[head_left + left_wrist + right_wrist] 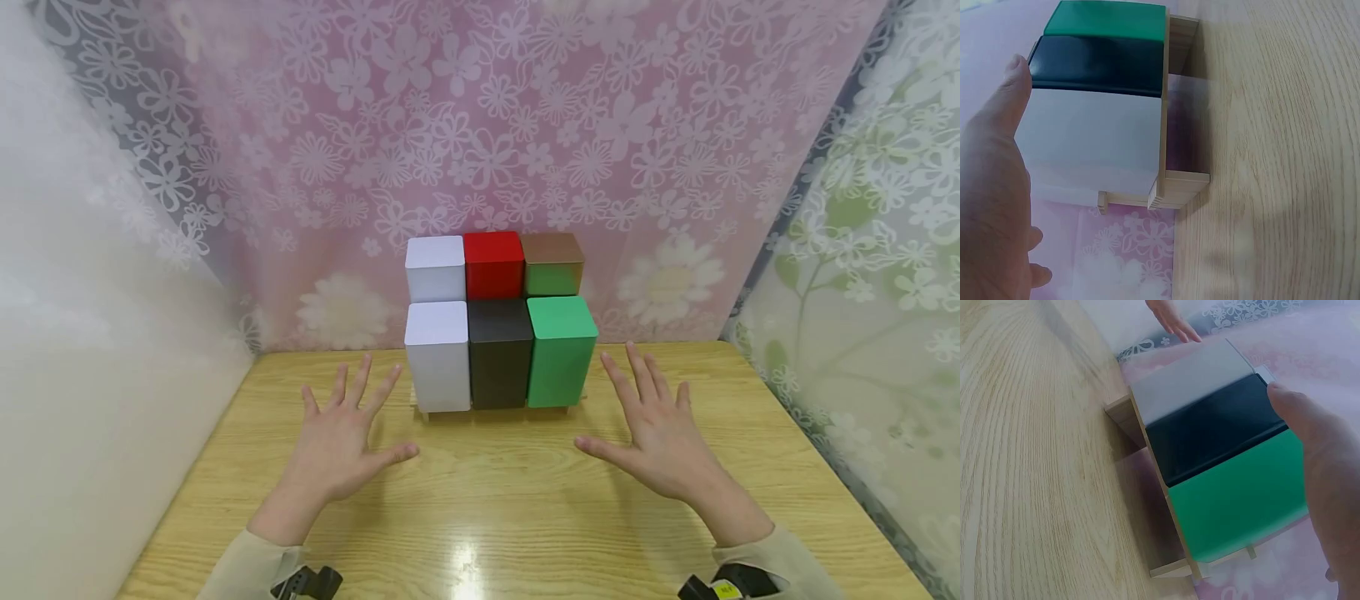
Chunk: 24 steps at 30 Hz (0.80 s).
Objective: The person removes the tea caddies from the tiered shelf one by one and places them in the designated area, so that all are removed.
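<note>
Two rows of rectangular boxes stand on a low wooden rack [1188, 181]. In front are a white box [438, 367], a black box [500, 362] and a green box [561, 358]. Behind them sit another white box [437, 271], a red box [493, 267] and a box with a brown top and green front [553, 267]. To the left of the rack, my left hand [337, 446] is spread with straight fingers, holding nothing. My right hand [656, 433], likewise spread, is to the right of the green box, apart from it.
The rack stands on a wood-grain table [480, 500] near its back edge. Behind it hangs a pink floral curtain [487, 125]. A pale wall [97, 333] bounds the left side, and a green floral curtain [870, 275] the right.
</note>
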Tool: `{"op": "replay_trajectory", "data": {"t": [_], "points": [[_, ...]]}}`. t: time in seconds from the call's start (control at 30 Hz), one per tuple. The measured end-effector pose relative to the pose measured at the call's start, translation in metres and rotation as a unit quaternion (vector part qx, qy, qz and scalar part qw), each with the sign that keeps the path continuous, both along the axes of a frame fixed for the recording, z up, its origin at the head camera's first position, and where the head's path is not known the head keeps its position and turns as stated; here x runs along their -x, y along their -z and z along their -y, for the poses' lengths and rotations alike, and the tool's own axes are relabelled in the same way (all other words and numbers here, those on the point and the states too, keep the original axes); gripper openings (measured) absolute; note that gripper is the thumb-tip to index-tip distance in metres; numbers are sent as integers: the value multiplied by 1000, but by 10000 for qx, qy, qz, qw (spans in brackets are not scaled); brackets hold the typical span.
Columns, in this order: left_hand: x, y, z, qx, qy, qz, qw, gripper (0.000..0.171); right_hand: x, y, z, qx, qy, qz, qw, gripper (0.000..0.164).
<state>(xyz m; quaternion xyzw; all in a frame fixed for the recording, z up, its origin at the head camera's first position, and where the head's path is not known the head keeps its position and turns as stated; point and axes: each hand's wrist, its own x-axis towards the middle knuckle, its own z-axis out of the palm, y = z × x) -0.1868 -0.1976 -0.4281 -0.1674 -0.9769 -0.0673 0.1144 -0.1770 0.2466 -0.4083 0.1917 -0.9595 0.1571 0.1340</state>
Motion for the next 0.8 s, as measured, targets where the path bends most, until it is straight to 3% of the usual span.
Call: {"op": "replay_trajectory", "data": {"t": [0.57, 0.8], "points": [[2, 5, -1, -855, -37, 245, 9960, 97, 0, 9, 4, 811, -64, -24, 9967, 118], [10, 13, 0, -1694, -129, 501, 9842, 96, 2, 14, 6, 1330, -56, -53, 9911, 120]]}}
